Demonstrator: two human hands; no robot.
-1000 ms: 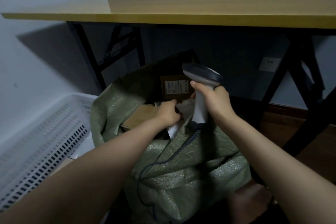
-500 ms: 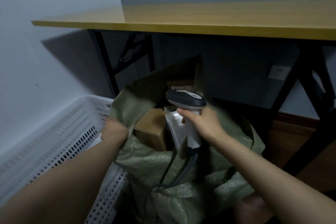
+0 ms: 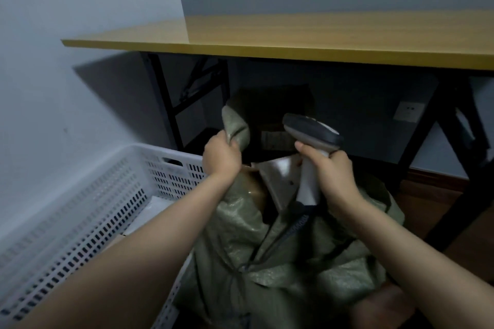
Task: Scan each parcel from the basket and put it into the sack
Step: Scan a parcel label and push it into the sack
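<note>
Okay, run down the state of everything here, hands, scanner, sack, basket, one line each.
sack, open, one edge pulled up, parcels inside.
scanner, held upright above the sack's mouth.
left hand, gripping the sack's raised edge.
right hand, gripping the scanner's handle.
basket, beside the sack, pale packet inside.
</note>
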